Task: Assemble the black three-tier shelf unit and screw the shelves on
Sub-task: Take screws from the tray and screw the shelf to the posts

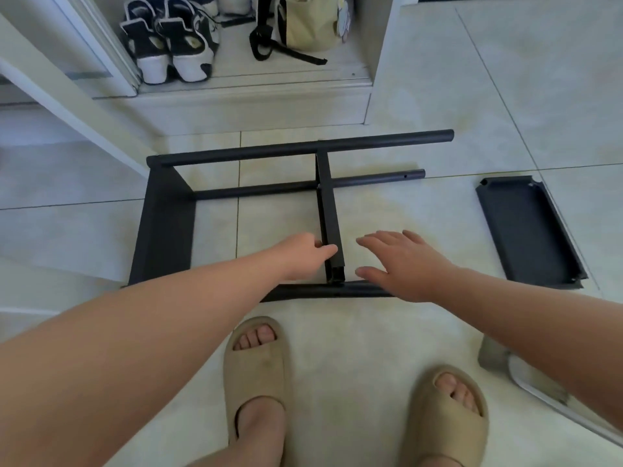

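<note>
The black shelf unit [296, 150] lies on its side on the tile floor [505, 96]. Its long axis runs left to right: the tubes lead from the end shelf [165, 224] on the left to open tube ends on the right. The middle shelf [328, 210] stands on edge across the tubes about halfway along, running straight away from the person. A loose shelf [529, 230] lies flat on the floor well apart to the right, rim upward.

The floor is pale, glossy tile with thin grout lines. Beyond the unit, an open white cupboard [236, 106] holds black-and-white sneakers [168, 45] and a beige bag [306, 25] with black straps. The person stands in beige slides [256, 372] just short of the near tube [303, 291].

The left hand [300, 257] has its grip on the near part of the middle shelf, with the thumb lying across its edge and the fingers curled at its left side. The right hand [404, 264] hovers just right of that shelf, fingers spread and straight, holding nothing. Its palm is over the near tube, but whether it touches cannot be told. The middle shelf stands between the two hands, its near corner meeting the near tube just below the left thumb.
</note>
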Action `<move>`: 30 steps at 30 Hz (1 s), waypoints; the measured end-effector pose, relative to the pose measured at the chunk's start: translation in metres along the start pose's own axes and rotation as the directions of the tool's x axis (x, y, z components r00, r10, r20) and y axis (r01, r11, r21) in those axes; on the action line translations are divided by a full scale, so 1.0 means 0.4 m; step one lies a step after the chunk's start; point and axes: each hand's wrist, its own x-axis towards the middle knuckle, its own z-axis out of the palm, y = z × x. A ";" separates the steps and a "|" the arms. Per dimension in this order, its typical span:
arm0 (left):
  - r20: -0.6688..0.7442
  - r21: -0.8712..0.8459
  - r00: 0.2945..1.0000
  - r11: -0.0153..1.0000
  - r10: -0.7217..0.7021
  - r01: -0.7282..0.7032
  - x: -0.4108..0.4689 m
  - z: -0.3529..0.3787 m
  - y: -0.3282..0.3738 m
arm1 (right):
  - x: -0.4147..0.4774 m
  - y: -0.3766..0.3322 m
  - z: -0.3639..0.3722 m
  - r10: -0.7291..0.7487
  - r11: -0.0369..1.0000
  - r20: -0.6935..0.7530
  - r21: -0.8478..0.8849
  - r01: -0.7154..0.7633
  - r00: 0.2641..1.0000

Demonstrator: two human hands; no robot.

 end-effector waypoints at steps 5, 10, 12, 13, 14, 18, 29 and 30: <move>0.023 -0.295 1.000 0.955 -0.011 0.017 0.022 0.045 0.017 | 0.002 -0.002 0.070 0.006 0.993 0.148 -0.116 0.012 0.989; -0.014 -0.383 1.000 0.923 -0.027 0.020 0.037 0.055 0.018 | 0.022 0.000 0.098 -0.008 0.985 0.195 -0.170 0.042 0.981; -0.010 -0.393 1.000 0.919 -0.028 0.021 0.036 0.051 0.016 | 0.024 0.001 0.093 -0.019 0.985 0.197 -0.166 0.052 0.980; -0.008 -0.392 1.000 0.920 -0.028 0.023 0.033 0.049 0.017 | 0.022 0.002 0.089 -0.025 0.985 0.192 -0.162 0.057 0.981; -0.007 -0.384 1.000 0.923 -0.027 0.023 0.032 0.047 0.018 | 0.018 0.004 0.085 -0.034 0.985 0.179 -0.160 0.063 0.983; 0.002 -0.343 1.000 0.939 -0.027 0.027 0.031 0.040 0.022 | -0.010 0.010 0.065 -0.067 0.984 0.095 -0.160 0.081 0.993; 0.001 -0.160 0.996 0.983 -0.088 0.087 0.025 0.017 0.038 | 0.019 0.015 0.029 -0.037 0.974 0.026 -0.224 0.042 0.999; -0.008 -0.165 0.996 0.983 -0.084 0.082 0.025 0.017 0.038 | 0.020 0.016 0.032 -0.034 0.973 0.015 -0.229 0.037 0.999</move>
